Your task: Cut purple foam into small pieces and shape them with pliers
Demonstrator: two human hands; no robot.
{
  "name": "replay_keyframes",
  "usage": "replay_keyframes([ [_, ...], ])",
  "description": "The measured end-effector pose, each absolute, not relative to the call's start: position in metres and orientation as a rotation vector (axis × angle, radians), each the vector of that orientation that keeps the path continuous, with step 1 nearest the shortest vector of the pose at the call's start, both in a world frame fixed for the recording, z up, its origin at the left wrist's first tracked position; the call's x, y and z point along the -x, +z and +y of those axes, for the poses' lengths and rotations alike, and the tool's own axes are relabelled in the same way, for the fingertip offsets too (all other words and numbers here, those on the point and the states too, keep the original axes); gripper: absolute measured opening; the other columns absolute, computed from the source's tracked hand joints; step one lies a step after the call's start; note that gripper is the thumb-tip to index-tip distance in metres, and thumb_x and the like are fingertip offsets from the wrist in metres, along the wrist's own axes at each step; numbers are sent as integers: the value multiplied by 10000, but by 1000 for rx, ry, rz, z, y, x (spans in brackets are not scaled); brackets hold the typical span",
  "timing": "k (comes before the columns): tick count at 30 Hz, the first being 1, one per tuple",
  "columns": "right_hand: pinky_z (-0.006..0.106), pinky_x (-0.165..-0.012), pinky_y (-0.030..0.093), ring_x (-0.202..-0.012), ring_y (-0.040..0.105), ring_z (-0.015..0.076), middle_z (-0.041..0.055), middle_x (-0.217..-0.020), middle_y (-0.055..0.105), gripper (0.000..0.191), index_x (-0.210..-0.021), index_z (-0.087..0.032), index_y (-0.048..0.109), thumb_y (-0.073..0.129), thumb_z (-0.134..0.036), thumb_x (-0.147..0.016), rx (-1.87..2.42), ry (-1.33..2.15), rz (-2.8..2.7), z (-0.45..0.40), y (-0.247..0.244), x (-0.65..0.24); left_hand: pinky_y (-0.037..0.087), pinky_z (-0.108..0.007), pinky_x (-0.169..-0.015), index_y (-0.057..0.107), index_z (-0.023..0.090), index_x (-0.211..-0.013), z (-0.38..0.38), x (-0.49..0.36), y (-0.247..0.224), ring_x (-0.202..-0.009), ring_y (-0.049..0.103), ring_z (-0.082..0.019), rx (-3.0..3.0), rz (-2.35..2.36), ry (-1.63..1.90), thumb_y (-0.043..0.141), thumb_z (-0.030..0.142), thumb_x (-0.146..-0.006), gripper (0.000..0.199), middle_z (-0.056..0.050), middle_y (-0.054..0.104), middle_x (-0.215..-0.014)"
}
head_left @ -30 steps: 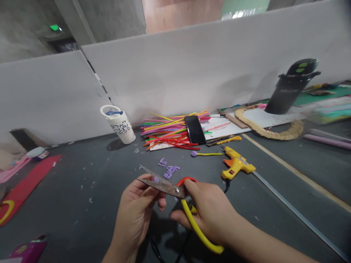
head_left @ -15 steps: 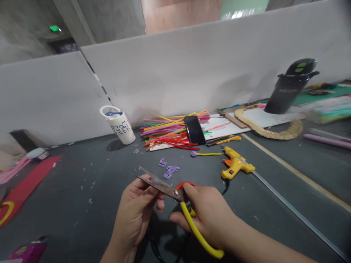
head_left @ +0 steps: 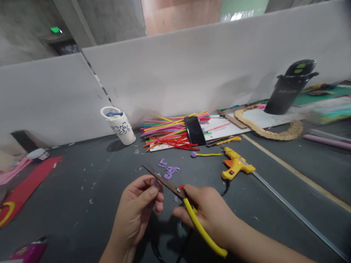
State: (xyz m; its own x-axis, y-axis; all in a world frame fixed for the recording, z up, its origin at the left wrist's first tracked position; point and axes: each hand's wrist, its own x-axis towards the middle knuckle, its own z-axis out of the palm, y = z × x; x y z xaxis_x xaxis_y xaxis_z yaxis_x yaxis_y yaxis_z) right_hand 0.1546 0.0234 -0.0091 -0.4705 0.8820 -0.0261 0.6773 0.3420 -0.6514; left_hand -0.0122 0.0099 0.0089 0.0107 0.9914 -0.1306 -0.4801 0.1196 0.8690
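My left hand (head_left: 139,206) pinches a small purple piece (head_left: 155,183) between thumb and forefinger, most of it hidden by the fingertips. In my right hand (head_left: 205,206) are scissors (head_left: 167,183) with yellow and red handles; their blades look nearly closed and pass just beside the left fingertips. Beyond the blades, several cut purple pieces (head_left: 170,171) lie loose on the dark table. Farther right lies a yellow stem (head_left: 210,154) with a purple ball-shaped head (head_left: 193,155).
A yellow glue gun (head_left: 237,164) with a long clear stick lies at right. Behind are colourful pipe cleaners (head_left: 164,128), a phone (head_left: 195,130) and a white cup (head_left: 122,128). A black bin (head_left: 286,89) stands back right, red sheet (head_left: 33,186) at left.
The scissor blades have gone from parted around the purple piece to nearly closed. They have shifted slightly right, and the purple piece now shows at my left fingertips.
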Motion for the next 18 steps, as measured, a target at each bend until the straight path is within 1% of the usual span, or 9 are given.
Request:
replay_keyframes([
  [2, 226, -492, 232, -516, 434, 130, -24, -609, 535, 403, -738, -221, 463, 520, -620, -727, 1351, 901, -2277, 24, -8, -155, 401, -113, -368, 663, 131, -645, 10, 12, 10, -377, 516, -43, -725, 913, 1325, 757, 189, -633, 111, 15, 613, -488],
  [5, 228, -492, 220, -515, 419, 130, -23, -627, 537, 436, -753, -220, 459, 560, -639, -683, 1394, 848, -2300, 23, -8, -154, 404, -117, -364, 674, 134, -666, 10, 12, 9, -372, 520, -47, -712, 904, 1330, 763, 180, -619, 111, 14, 614, -484],
  [10, 229, -499, 221, -532, 447, 138, -12, -646, 555, 462, -761, -215, 475, 549, -664, -682, 1395, 806, -2324, 22, -9, -154, 408, -120, -364, 679, 137, -698, 10, 12, 8, -378, 532, -56, -700, 910, 1346, 761, 162, -607, 125, 8, 626, -490],
  [14, 233, -505, 224, -564, 487, 158, -1, -667, 579, 491, -794, -217, 500, 532, -692, -675, 1407, 750, -2343, 22, -8, -155, 402, -129, -350, 668, 132, -672, 10, 12, 8, -358, 516, -59, -705, 919, 1353, 778, 143, -559, 158, 8, 618, -470],
  [18, 231, -502, 223, -554, 476, 150, -5, -656, 570, 499, -772, -215, 498, 529, -703, -672, 1397, 774, -2332, 22, -5, -154, 403, -127, -348, 672, 137, -694, 11, 12, 8, -360, 525, -63, -699, 915, 1342, 782, 149, -563, 171, 4, 629, -474],
])
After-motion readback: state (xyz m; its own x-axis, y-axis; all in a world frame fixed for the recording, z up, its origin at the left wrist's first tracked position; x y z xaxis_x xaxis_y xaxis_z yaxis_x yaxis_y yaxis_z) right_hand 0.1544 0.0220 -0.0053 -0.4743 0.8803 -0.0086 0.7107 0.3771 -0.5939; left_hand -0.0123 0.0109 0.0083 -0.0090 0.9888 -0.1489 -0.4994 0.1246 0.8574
